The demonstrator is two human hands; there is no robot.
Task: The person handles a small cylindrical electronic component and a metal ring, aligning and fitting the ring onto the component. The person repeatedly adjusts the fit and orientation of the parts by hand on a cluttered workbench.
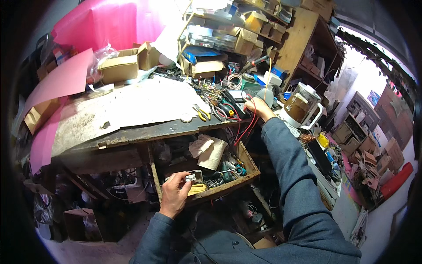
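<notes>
My left hand (174, 193) is over the front left of the open wooden drawer (235, 184), thumb and fingers pinched on a small white piece (190, 177) whose kind I cannot make out. My right hand (260, 109) reaches onto the bench, its fingers curled at a dark multimeter (236, 97) with a grey screen. Red test leads (254, 121) hang beside that hand and loop over the bench edge. A paper roll (212, 153), several screwdrivers (227, 173) and a yellow piece (197, 189) lie in the drawer.
Yellow-handled pliers (202, 114) and tangled wires lie left of the multimeter. A stained pale sheet (132, 105) covers the left of the bench. A glass jug (302, 105) with dark liquid stands right of my right arm. Cardboard boxes (118, 67) sit at the back.
</notes>
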